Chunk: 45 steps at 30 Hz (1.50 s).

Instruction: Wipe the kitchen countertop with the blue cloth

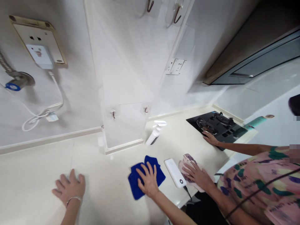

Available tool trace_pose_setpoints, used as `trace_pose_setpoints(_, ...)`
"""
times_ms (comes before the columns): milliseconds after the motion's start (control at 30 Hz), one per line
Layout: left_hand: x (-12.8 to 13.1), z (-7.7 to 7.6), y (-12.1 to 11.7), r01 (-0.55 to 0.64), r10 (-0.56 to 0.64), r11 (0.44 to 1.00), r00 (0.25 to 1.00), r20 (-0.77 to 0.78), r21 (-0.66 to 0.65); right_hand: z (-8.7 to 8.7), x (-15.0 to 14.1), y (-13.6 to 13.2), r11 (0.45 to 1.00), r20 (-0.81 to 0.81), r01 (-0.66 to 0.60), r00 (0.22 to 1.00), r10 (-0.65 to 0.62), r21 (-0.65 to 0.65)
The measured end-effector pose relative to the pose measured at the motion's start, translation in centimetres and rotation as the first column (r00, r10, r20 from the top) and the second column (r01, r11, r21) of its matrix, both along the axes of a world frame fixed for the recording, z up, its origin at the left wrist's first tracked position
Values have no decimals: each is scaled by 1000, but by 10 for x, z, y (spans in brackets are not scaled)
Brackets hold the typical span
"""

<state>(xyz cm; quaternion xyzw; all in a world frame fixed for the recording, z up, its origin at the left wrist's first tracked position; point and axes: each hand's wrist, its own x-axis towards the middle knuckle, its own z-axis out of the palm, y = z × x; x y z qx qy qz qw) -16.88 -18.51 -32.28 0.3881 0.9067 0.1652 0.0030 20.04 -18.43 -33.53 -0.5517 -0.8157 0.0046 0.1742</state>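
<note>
My left hand (69,187) lies flat on the pale countertop (105,187), fingers spread, holding nothing. My right hand (148,179) presses flat on a blue cloth (137,184) spread on the counter, fingers apart. A white power bank (174,172) with a dark cable lies just right of the cloth.
Another person in a patterned shirt (264,184) stands at the right, one hand (197,175) on a pinkish cloth (185,162), the other hand (209,137) by the black gas hob (217,125). A white spray bottle (155,132) stands near a wall pillar. A teal bottle (255,122) stands beyond the hob.
</note>
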Motion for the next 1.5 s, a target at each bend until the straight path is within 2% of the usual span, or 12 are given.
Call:
trace_pose_setpoints(100,0,-1,1,-1,1,1000,1000,-7,-3,-1,-9,31,976,40,216,976,-216,3)
trace_pose_setpoints(200,0,-2,2,2,-2,1000,1000,-5,-7,-2,-28,63,950,88,314,946,-313,3)
trace_pose_setpoints(400,2,2,3,-13,13,1000,999,30,-8,9,-71,115,915,118,402,911,-395,-42)
trace_pose_setpoints(533,4,5,3,-22,22,1000,999,37,5,12,-111,120,902,148,424,901,-409,-88)
trace_pose_setpoints(700,3,1,3,-18,19,1000,999,37,-6,12,-147,100,955,160,254,960,-230,-152)
trace_pose_setpoints(800,1,-1,4,-16,16,1000,1000,19,-4,19,-157,75,981,117,22,993,1,-195)
trace_pose_setpoints(900,1,0,4,-8,7,1000,1000,5,19,25,-162,38,957,47,-230,969,242,-178)
trace_pose_setpoints(1067,1,1,1,-7,7,1000,1000,5,-1,16,-136,-22,892,-35,-426,904,425,-150)
trace_pose_setpoints(1200,-1,2,-2,-2,2,1000,1000,14,-11,-3,-83,-31,905,-120,-418,906,407,-83)
trace_pose_setpoints(1300,-1,2,-2,6,-5,1000,1000,22,-16,-10,-51,-9,971,-336,-239,913,232,20)
trace_pose_setpoints(1400,0,2,0,-1,1,1000,1000,2,-9,-3,-32,31,996,-599,9,799,49,93)
trace_pose_setpoints(1500,1,3,2,-3,3,1000,1000,-8,-11,12,-25,78,976,-708,145,706,13,163)
